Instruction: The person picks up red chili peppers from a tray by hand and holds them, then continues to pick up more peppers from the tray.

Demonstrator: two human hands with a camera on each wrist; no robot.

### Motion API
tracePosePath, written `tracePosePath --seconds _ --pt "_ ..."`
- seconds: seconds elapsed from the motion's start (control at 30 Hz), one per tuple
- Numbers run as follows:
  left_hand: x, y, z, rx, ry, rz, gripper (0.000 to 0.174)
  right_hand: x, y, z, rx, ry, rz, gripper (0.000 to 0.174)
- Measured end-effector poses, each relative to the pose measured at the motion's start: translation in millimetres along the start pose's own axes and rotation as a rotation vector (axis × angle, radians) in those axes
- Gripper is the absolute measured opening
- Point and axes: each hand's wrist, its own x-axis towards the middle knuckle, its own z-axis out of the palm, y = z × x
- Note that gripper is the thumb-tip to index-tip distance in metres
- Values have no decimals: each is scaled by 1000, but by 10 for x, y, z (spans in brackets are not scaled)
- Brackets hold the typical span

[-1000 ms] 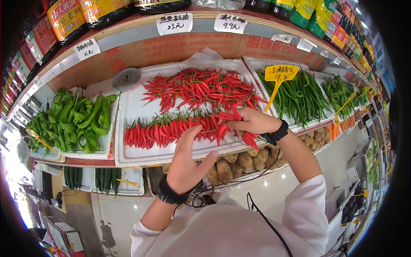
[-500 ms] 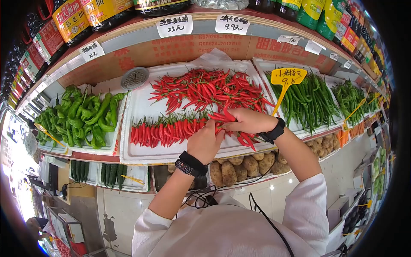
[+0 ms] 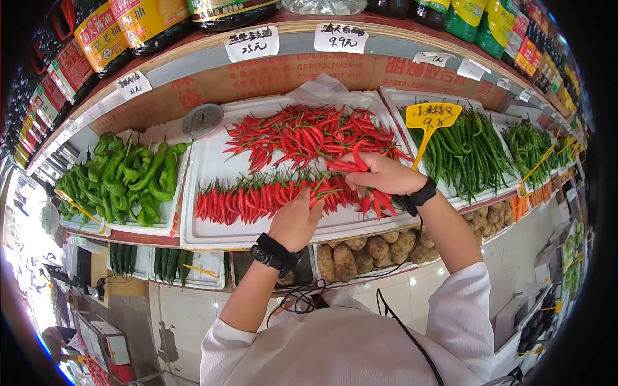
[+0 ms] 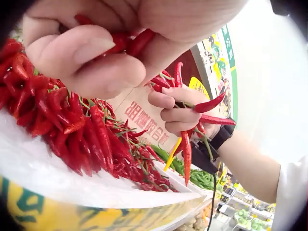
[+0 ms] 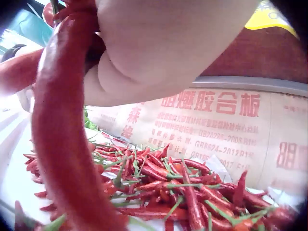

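My right hand [image 3: 390,175] grips a loose bunch of red chili peppers [image 4: 186,154], their tips sticking out between and below the fingers. In the left wrist view, small red chilies [image 4: 137,42] show in the curled fingers of my left hand [image 3: 295,222]; in the head view, green stems stick out past its fingertips. Both hands are over the front of a white foam tray [image 3: 219,233]. A neat row of red chilies [image 3: 238,199], stems toward the back, lies beside my left hand. Behind it spreads a loose heap of red chilies [image 3: 302,132].
Green peppers [image 3: 132,177] fill a tray on the left, long green chilies [image 3: 460,151] one on the right. A yellow price sign [image 3: 432,117] stands by my right hand. Potatoes [image 3: 367,254] lie below the front edge. A shelf of bottles [image 3: 151,22] overhangs the back.
My left hand came from open in front of the tray to my right hand, then drew back a little left with chilies in its fingers. The right hand keeps its bunch.
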Motion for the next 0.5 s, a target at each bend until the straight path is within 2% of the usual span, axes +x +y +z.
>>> tracePosePath --seconds 0.07,0.13,0.17,0.23,0.27,0.3,0.33,0.43,0.5 --pt "-35 -29 -9 -30 30 37 38 -28 4 -52 6 27 -30 41" --pt "-73 -35 -37 -385 -97 -67 37 -74 -14 -92 123 122 -40 37" --pt "-98 -11 -38 -383 -100 -63 37 -72 -3 -111 182 148 -35 36" --pt "-153 44 -28 -888 -162 -99 28 -92 -41 -80 247 186 -83 37" --pt "-152 58 -1 -887 -165 -97 28 -105 -102 -39 311 219 -130 38" --pt "-149 74 43 -1007 -168 -117 27 -133 -172 17 436 241 -95 36" --pt "-143 92 92 -1128 -170 -138 26 -140 -186 48 437 245 -94 36" --pt "-39 149 278 -1143 -128 -110 26 -144 -174 99 844 127 -120 37" --pt "69 134 463 -1241 -166 -136 27 -113 -143 150 894 157 -124 37"
